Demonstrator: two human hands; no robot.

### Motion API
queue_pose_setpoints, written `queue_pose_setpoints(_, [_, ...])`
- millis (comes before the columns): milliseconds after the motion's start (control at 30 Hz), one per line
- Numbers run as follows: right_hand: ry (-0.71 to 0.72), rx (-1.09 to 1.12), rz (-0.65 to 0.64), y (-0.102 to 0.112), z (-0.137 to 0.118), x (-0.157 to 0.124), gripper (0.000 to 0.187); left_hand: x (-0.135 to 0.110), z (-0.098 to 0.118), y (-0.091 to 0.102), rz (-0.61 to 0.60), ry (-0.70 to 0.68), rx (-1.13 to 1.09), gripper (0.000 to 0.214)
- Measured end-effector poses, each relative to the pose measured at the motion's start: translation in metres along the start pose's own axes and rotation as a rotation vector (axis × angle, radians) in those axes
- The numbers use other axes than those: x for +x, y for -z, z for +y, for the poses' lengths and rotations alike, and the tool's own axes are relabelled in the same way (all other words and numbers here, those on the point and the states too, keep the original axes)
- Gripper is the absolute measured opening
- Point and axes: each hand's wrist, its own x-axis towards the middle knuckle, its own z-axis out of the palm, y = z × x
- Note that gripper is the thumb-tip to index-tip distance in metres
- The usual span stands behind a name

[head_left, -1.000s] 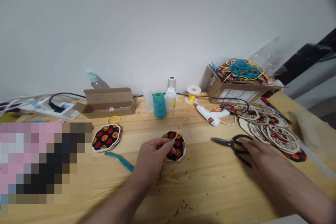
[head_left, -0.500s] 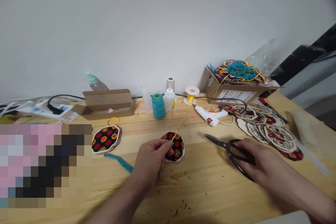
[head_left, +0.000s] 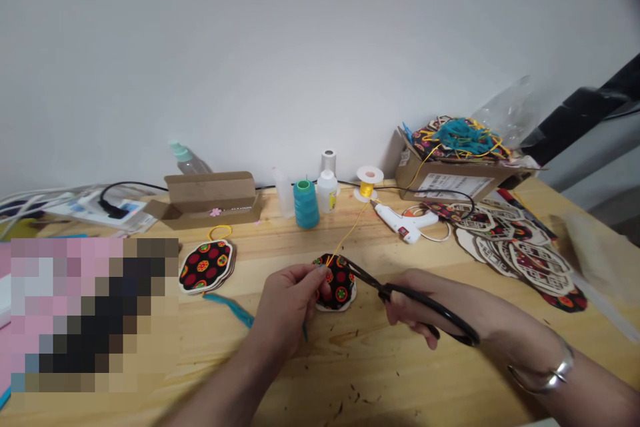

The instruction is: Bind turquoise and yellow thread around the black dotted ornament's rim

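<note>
Between thumb and forefinger, my left hand (head_left: 295, 297) pinches a yellow cord (head_left: 345, 235) over a round patterned piece (head_left: 341, 285) of black fabric with red and orange motifs. The cord runs back to a yellow spool (head_left: 367, 188). My right hand (head_left: 413, 307) grips black-handled scissors (head_left: 383, 290), their blades reaching over the fabric piece close to the cord. Whether the blades touch the cord I cannot tell. A stack of similar patterned pieces (head_left: 207, 267) with a yellow loop and a teal tassel (head_left: 230, 308) lies left of my left hand.
Behind stand a teal thread cone (head_left: 306, 205), a white bottle (head_left: 327, 192) and an open cardboard box (head_left: 210, 210). A white glue gun (head_left: 406, 221) lies right of the spool. Patterned cutouts (head_left: 533, 263) pile up at the right, below a filled carton (head_left: 450, 180).
My right hand has turned and moved left, bringing the scissors from the open table to the cord by my left hand. The left hand keeps its pinch.
</note>
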Motion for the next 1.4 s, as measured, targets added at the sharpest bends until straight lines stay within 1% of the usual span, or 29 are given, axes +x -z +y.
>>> queue_pose_setpoints(133, [-0.090,-0.030,-0.024,-0.005,-0.007,0.005,0.050,-0.001,0.000,-0.001,0.001,-0.003,-0.018,0.027])
queue_pose_setpoints(267, [-0.096,-0.053,-0.016,-0.007,-0.014,0.013,0.056,-0.001,-0.003,-0.001,-0.011,-0.007,-0.004,0.026])
queue_pose_setpoints(500, [-0.084,-0.035,-0.020,-0.009,-0.015,0.020,0.058,0.005,-0.012,0.002,-0.064,-0.018,-0.004,0.023])
queue_pose_setpoints(633, [-0.088,-0.008,-0.009,-0.008,-0.015,0.019,0.057,0.004,-0.011,0.001,-0.035,-0.006,0.035,0.026])
queue_pose_setpoints(733, [-0.088,0.017,-0.037,-0.008,-0.014,0.019,0.053,0.003,-0.010,0.001,-0.035,-0.005,0.062,0.027])
queue_pose_setpoints(800, [-0.081,0.005,-0.027,-0.008,-0.012,0.019,0.053,0.003,-0.010,0.001,-0.041,-0.006,0.076,0.029])
queue_pose_setpoints(1000, [-0.085,-0.016,-0.024,-0.009,-0.008,0.022,0.055,0.004,-0.009,0.000,-0.033,0.010,0.073,0.028])
queue_pose_setpoints(1200, [-0.066,-0.013,0.007,-0.010,-0.008,0.021,0.053,0.003,-0.008,0.000,-0.039,-0.014,0.062,0.031])
queue_pose_setpoints(1400, [-0.083,-0.031,-0.023,-0.007,-0.007,0.023,0.052,0.002,-0.006,-0.001,-0.023,-0.014,0.081,0.031])
